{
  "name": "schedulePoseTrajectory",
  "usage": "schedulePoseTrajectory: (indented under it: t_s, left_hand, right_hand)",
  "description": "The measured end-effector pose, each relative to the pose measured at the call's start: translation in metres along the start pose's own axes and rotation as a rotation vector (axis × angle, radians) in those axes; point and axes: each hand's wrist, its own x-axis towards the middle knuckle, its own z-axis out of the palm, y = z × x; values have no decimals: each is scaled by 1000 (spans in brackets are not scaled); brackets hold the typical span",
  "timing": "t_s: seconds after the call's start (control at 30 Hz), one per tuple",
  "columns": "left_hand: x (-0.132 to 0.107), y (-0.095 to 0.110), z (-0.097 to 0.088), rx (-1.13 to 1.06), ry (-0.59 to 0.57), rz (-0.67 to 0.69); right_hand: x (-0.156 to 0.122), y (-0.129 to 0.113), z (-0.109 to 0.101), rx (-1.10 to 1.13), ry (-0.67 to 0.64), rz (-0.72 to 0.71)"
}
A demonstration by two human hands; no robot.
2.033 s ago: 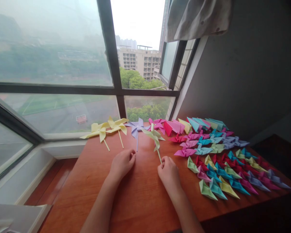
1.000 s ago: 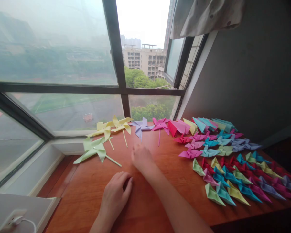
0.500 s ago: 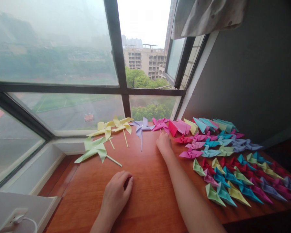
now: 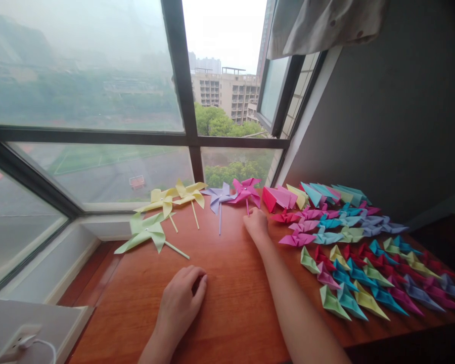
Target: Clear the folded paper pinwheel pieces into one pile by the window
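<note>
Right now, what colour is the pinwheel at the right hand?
The pinwheel is bright pink; see head view.

The left hand [image 4: 182,299], right hand [image 4: 256,222] and both forearms [image 4: 293,298] are bare.

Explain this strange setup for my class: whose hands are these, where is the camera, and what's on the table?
There is no machine: a camera worn on a person's head looks forward and down. That person's bare right hand pinches the stick of a bright pink paper pinwheel; the bare left hand, loosely curled, rests on the reddish-brown wood-grained table, holding nothing visible. Also there: a pale green paper pinwheel, two yellow ones, a lilac one, and, at right, rows of folded multicoloured paper shapes.
</note>
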Motion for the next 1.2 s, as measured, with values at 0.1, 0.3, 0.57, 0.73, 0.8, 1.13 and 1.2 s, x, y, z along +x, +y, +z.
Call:
schedulePoseTrajectory:
  t_s: [0.1, 0.3, 0.57, 0.73, 0.8, 1.13, 1.2]
  left_hand:
    - [0, 1, 0, 3, -6, -2]
    - [1, 3, 0, 47, -21, -11]
    - [-9, 24, 2, 149, -88, 161]
    - [-29, 51, 19, 84, -149, 311]
    - [-33, 52, 24, 22, -111, 302]
    - [-30, 47, 21, -52, -114, 229]
    - [-28, 50, 21, -13, -121, 221]
  right_hand:
    - [-6, 0, 2, 71, 38, -20]
    - [-20, -11, -2, 220, 108, -93]
    - [-80, -40, 2, 371, -231, -527]
    - [-118, -61, 7, 321, -501, -838]
    - [-126, -66, 10, 255, -556, -905]
    - [-133, -36, -2, 273, -419, -724]
    - [-132, -13, -8, 326, -359, -644]
